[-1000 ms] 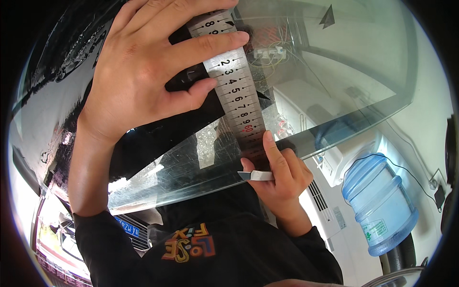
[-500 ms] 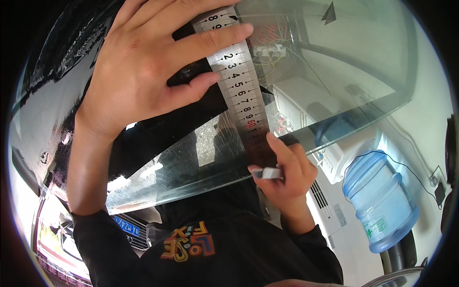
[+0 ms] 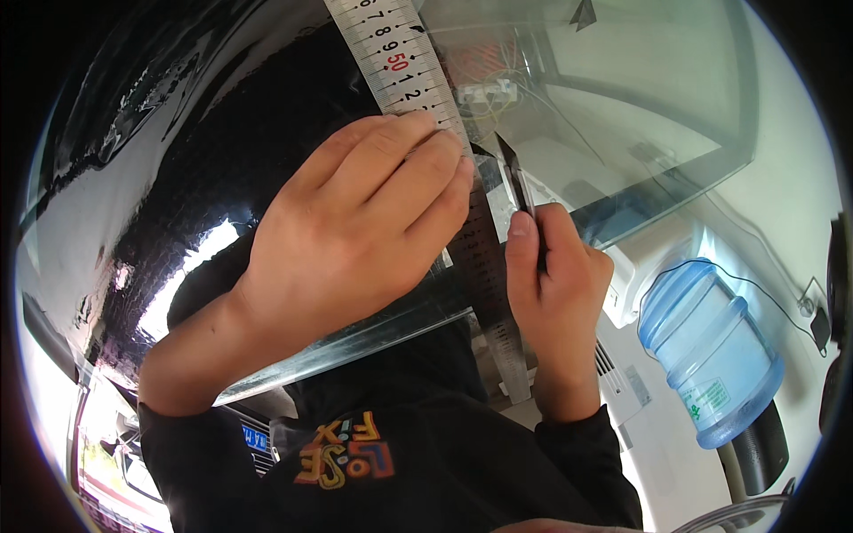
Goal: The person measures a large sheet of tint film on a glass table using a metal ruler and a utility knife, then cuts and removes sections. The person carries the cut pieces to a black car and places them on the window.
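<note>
A long steel ruler (image 3: 382,49) lies across the glass panel (image 3: 622,80), its near end jutting past the glass edge. My left hand (image 3: 346,222) bears down on it, fingers bent and close together over the markings. Right of the ruler, my right hand (image 3: 560,284) grips a utility knife (image 3: 515,173) with its dark pointed blade out, tip aimed away from me. The blade stands apart from the ruler's edge; whether it touches the glass I cannot tell. Glossy black film (image 3: 293,89) covers the area left of the ruler.
A large blue water bottle (image 3: 711,346) and a white cabinet-like unit (image 3: 622,400) are at the right. A black plug (image 3: 819,329) with a cord hangs on the wall. Coiled cables (image 3: 489,89) show through the glass. The glass's near edge (image 3: 355,348) faces my body.
My left hand has slid nearer along the ruler, its spread fingers drawn together. My right hand has turned and moved up with the knife from the near glass edge to beside the ruler.
</note>
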Available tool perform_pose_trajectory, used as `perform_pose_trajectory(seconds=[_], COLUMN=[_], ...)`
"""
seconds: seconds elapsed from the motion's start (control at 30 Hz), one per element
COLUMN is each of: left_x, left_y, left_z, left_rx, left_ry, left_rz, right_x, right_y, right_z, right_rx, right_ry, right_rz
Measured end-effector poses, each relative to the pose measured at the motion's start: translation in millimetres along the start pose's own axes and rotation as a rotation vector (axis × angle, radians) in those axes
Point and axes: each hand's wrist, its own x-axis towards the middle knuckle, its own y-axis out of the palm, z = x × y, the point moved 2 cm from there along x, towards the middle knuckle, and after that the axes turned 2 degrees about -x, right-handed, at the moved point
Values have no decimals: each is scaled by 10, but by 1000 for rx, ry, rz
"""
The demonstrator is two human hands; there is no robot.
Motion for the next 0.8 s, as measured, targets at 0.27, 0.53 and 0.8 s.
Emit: perform_pose_trajectory(seconds=[0.27, 0.53, 0.8], left_x=[4, 12, 25], left_y=[11, 3, 8], left_z=[-63, -70, -64], left_rx=[22, 29, 42], left_ry=[-39, -49, -55], left_rz=[40, 56, 46], right_x=[59, 91, 121], right_y=[40, 20, -11], right_z=[99, 128, 159], right_rx=[-139, -274, -356], right_ry=[-77, -112, -139], right_rz=[17, 92, 160])
